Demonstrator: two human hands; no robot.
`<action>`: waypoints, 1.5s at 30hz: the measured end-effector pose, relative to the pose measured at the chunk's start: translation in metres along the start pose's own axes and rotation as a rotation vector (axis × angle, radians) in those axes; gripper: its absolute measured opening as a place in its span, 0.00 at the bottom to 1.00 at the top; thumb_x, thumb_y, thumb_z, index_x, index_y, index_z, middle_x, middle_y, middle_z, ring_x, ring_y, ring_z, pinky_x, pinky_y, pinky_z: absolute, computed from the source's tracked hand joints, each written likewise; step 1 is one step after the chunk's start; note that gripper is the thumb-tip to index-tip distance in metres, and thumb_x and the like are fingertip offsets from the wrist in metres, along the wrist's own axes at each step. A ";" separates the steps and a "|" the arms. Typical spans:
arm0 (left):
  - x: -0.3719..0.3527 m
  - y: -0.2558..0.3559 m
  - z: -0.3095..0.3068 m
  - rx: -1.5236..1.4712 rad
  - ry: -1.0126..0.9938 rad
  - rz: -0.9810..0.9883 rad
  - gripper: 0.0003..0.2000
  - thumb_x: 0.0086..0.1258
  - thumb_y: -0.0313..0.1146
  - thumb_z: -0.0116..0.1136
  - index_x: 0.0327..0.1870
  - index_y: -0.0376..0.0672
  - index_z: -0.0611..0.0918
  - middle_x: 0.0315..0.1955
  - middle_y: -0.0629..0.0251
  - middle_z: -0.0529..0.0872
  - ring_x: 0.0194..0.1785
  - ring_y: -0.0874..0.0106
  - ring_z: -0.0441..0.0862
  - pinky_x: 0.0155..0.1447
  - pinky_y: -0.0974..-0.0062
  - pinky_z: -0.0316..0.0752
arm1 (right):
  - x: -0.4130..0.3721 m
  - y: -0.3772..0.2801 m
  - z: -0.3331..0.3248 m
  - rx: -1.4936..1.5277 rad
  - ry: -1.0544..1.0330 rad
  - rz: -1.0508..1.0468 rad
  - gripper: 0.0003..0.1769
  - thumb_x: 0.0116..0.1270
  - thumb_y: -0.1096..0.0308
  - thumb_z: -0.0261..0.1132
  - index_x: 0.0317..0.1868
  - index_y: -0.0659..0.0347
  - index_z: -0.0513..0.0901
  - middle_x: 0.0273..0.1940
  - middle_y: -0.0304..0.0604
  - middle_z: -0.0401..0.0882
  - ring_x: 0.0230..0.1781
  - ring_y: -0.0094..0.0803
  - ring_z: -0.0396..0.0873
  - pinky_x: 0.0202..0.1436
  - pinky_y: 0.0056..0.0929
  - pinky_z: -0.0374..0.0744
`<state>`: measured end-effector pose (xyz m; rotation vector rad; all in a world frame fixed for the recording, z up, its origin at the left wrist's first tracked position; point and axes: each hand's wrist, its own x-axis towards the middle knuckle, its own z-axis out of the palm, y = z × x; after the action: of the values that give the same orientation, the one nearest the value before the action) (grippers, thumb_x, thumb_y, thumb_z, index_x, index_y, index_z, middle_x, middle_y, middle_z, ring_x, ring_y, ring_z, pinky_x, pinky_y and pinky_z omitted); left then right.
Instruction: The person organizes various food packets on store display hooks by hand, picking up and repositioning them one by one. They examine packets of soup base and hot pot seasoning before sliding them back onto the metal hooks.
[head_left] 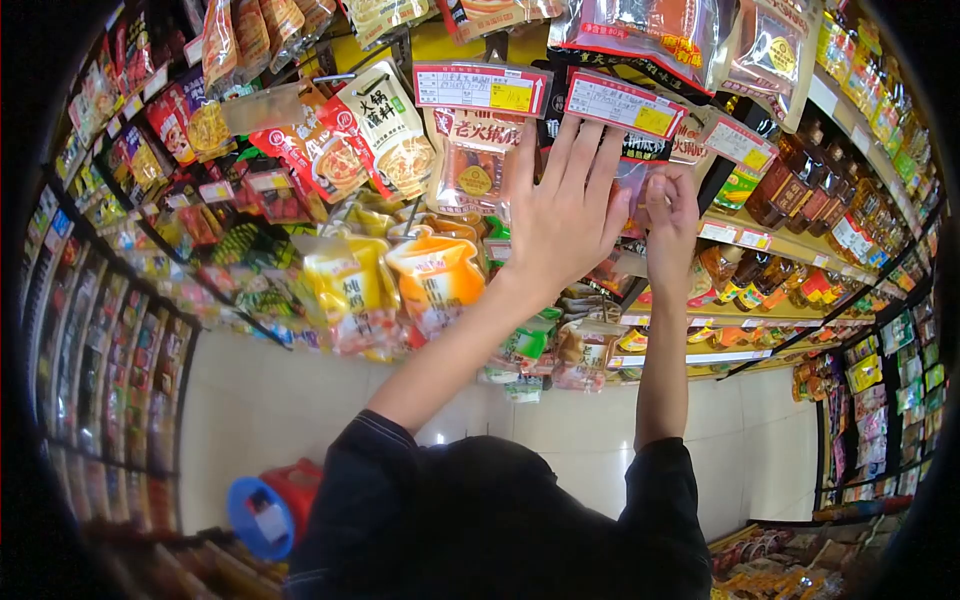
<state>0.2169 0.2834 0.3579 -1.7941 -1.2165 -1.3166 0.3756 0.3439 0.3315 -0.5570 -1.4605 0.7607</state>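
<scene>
My left hand [568, 205] reaches up with its fingers apart, its back toward the camera, over hanging food packets below a price tag [622, 104]. Its fingertips are at the tag's lower edge. Just to its right, my right hand [670, 200] has its fingers curled in beside a packet; what they hold, if anything, is hidden. A second price tag [482, 92] hangs to the left, above a red and cream packet [470, 170].
White and red packets [392, 135] and yellow and orange pouches [433, 270] hang at the left. Shelves of bottles [800, 190] stand at the right. A red and blue basket [262, 512] is on the tiled floor [240, 400] at the lower left.
</scene>
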 end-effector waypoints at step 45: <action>-0.002 -0.018 0.013 0.103 -0.119 0.020 0.30 0.73 0.40 0.60 0.75 0.41 0.75 0.75 0.47 0.71 0.83 0.52 0.63 0.84 0.34 0.48 | -0.005 -0.014 0.029 -0.726 0.254 -0.242 0.13 0.75 0.65 0.71 0.53 0.61 0.82 0.53 0.51 0.79 0.54 0.48 0.79 0.58 0.47 0.77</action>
<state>0.2049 0.3010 0.3510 -1.8270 -1.3021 -1.1289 0.3490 0.3275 0.3398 -0.9613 -1.5082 -0.0584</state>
